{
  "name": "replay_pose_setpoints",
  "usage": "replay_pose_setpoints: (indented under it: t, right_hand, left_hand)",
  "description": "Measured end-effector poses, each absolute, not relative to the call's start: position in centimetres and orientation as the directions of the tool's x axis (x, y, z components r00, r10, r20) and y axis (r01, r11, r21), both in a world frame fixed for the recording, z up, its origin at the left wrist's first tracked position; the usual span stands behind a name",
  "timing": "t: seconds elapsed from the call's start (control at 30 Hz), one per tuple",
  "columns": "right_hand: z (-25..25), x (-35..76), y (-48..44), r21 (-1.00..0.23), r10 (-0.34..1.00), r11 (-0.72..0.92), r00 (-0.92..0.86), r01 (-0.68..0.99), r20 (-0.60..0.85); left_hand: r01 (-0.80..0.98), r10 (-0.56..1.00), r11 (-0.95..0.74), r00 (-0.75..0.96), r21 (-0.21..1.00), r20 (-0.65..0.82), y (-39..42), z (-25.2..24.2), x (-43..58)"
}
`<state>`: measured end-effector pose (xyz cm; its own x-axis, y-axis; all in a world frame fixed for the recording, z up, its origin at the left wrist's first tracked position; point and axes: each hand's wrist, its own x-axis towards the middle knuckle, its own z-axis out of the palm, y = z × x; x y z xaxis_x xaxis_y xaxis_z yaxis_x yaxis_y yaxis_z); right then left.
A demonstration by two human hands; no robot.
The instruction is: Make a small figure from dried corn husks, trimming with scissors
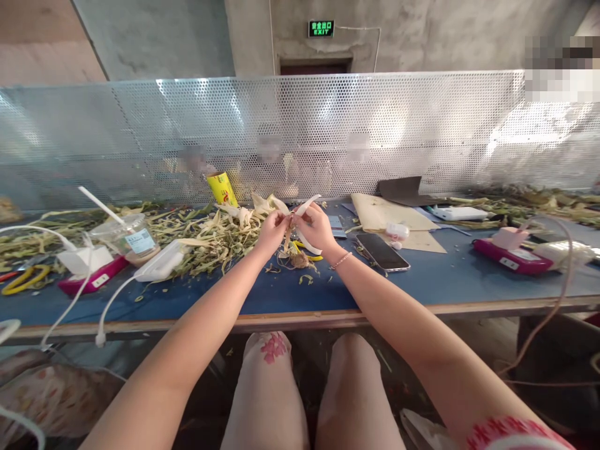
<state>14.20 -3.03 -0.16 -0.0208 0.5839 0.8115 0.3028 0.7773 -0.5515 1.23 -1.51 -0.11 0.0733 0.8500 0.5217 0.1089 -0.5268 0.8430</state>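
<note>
Over the blue worktable (422,284) both my hands meet on a small bundle of pale corn husk strips (294,240). My left hand (272,230) is closed, pinching the bundle from the left. My right hand (316,226) is closed on the same bundle from the right, with a white husk strip (307,204) sticking up and back from its fingers. A frayed brown end of the bundle hangs down to the table below my hands. Yellow-handled scissors (307,252) lie just beneath them.
A heap of husks (210,234) lies left of my hands, with a plastic drink cup (127,237), a pink scale (89,278) and white cables. Right of my hands lie a phone (382,252), brown paper sheets (389,219) and another pink scale (513,256). A perforated metal screen (300,131) backs the table.
</note>
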Motion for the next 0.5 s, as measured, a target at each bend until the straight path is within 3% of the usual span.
replay_pose_setpoints:
  t: [0.13,0.27,0.5]
  right_hand:
    - [0.06,14.36,-3.17,-0.569,0.595,0.748,0.036,0.343,0.803]
    - [0.07,14.41,-3.02,-0.564,0.586,0.737,0.064,0.372,0.808]
    - [0.12,14.35,-2.98,-0.485,0.551,0.784,-0.075,0.387,0.831]
  left_hand:
    - [0.173,0.82,-0.566,0.01,0.806,0.573,-1.26,-0.15,1.08]
    - [0.085,0.816,-0.578,0.044,0.811,0.577,-0.99,-0.44,1.21]
    - [-0.03,0.827,-0.56,-0.077,0.828,0.556,-1.04,-0.38,1.39]
